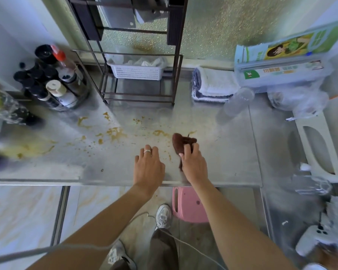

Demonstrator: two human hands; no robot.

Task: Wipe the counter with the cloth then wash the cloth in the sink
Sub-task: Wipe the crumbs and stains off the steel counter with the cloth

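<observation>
A steel counter (222, 156) fills the middle of the head view, spattered with yellow-brown sauce stains (115, 133) across its centre and left. My right hand (193, 164) grips a dark brown cloth (180, 142) that lies bunched on the counter, just right of the stains. To its left, my left hand (148, 166), with a ring on one finger, rests flat on the counter near the front edge and holds nothing. No sink shows clearly.
Bottles and jars (49, 78) crowd the back left. A dark wire rack (141, 75) with a white basket (137, 71) stands at the back centre. A folded towel (213, 84), wrap boxes (281, 65) and plastic bags (299, 100) sit at the right. A pink stool (189, 203) stands below the counter.
</observation>
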